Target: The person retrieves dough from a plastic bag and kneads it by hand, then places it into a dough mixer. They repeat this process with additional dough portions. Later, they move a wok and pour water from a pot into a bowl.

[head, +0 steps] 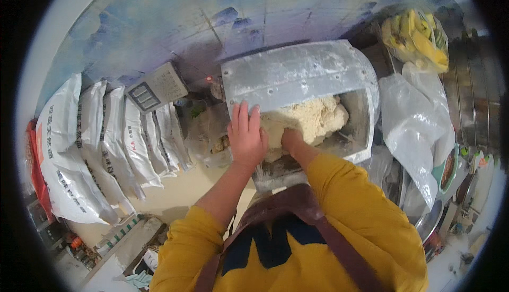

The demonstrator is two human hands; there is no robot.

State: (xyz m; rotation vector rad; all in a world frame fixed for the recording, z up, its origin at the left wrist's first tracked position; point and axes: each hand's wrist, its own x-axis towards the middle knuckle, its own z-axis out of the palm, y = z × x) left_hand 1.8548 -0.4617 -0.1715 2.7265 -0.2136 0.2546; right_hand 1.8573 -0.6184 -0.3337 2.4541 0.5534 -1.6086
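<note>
A large mass of pale dough lies inside a metal dough mixer with a flour-dusted, riveted casing. My left hand rests on the mixer's left rim, its fingers extended over the edge and holding nothing loose. Down in the opening, my right hand presses into the dough beside its left part. Most of its fingers are hidden, so whether they grip the dough is not visible. The mixer's right inner wall shows bare metal.
Several white printed sacks stand in a row at left, with a grey panel-like box above them. To the right lie translucent plastic sheeting, a bag of yellow-green produce and a green-rimmed bowl. A painted wall rises behind the mixer.
</note>
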